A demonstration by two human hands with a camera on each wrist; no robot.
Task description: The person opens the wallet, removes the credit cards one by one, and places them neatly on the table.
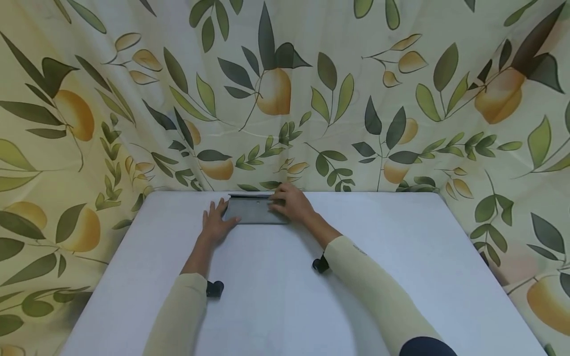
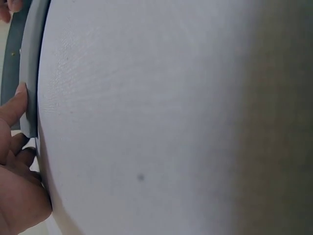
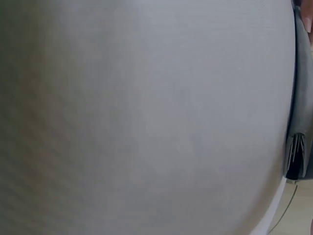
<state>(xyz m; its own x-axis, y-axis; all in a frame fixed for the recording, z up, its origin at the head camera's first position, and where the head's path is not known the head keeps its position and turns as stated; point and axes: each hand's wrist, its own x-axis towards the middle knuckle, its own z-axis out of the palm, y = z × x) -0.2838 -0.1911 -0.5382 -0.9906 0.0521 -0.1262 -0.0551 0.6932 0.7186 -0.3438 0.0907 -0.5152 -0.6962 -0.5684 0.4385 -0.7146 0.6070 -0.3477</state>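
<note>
A long grey wallet (image 1: 251,213) lies flat near the table's far edge, with a small snap near its back edge and a narrow raised strip behind it. My left hand (image 1: 215,225) holds its left end. In the left wrist view the left thumb (image 2: 14,105) lies on the wallet's near edge (image 2: 31,68), with the other fingers around the end. My right hand (image 1: 291,202) grips the wallet's back right part with bent fingers. The right wrist view shows the wallet's folded side (image 3: 297,152) with layered pockets; most of the right hand is out of that view.
The wallet lies on a white table (image 1: 267,287). Behind the table's far edge hangs a curtain (image 1: 329,123) printed with leaves and fruit, which also runs down both sides. A small black camera is strapped at each wrist.
</note>
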